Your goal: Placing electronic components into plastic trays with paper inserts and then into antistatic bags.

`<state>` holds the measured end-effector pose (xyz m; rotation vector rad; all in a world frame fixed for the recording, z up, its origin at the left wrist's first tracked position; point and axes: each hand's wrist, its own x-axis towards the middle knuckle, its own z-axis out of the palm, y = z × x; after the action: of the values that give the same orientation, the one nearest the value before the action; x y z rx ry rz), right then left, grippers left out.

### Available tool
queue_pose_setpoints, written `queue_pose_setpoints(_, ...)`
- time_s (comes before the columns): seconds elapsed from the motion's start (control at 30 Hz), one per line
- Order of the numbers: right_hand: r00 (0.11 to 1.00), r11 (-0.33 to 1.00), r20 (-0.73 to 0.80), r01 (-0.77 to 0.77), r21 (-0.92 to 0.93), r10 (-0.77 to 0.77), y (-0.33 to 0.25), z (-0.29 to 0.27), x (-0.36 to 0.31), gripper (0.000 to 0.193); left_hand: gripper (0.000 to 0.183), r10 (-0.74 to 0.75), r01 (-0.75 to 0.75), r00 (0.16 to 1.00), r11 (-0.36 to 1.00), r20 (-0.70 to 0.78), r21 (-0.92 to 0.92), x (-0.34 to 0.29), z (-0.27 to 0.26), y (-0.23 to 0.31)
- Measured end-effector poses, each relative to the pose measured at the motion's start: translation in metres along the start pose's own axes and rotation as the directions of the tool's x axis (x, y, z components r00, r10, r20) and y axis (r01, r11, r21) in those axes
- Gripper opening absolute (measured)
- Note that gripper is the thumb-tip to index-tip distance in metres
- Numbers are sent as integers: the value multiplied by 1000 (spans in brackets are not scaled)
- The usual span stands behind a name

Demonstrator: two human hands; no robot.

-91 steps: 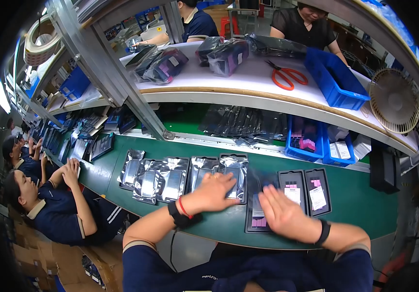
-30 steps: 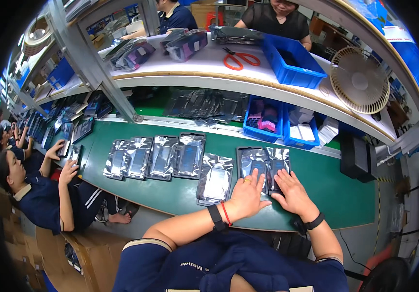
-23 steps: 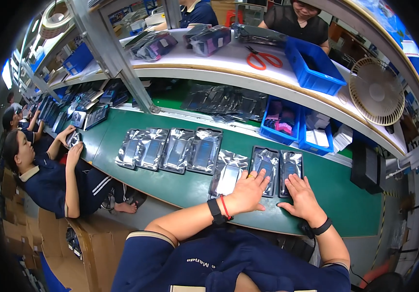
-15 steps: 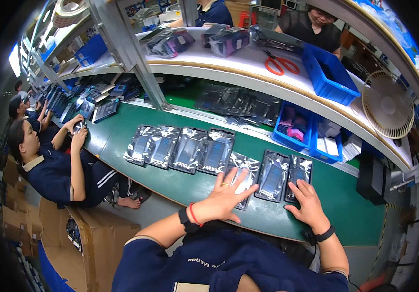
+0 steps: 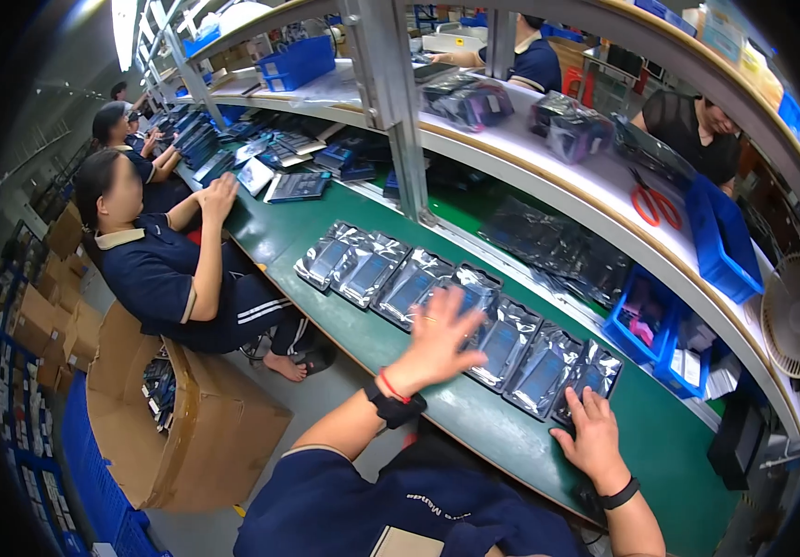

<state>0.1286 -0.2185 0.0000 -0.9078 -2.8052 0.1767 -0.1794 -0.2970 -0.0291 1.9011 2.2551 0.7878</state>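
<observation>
My left hand [image 5: 429, 351] hangs spread wide over the middle of seven plastic-wrapped trays [image 5: 513, 345], gripping nothing; whether it touches, I can't tell. My right hand [image 5: 593, 444], fingers loosely parted and grasping nothing, reaches the end tray. Beyond my right fingers, a blue bin [image 5: 628, 344] holds pink pieces; a second blue bin [image 5: 676, 382], white papers. Green tabletop [image 5: 669, 455] stretches right of them; its near edge passes beneath my left wrist.
</observation>
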Motion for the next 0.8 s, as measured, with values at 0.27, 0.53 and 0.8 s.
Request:
queue_pose_setpoints(0.27,993,997,97,-70,12,69,-98,46,97,68,63,-367,420,856,905,-365,75,-25,-46,-105)
queue_pose_setpoints(0.53,974,969,-198,-61,240,110,-96,35,128,64,53,-226,240,903,971,-367,-6,-11,-29,-67)
queue_pose_setpoints(0.8,345,641,-762,-759,118,548,179,-102,-59,21,33,99,-119,993,883,-68,-454,11,-32,40)
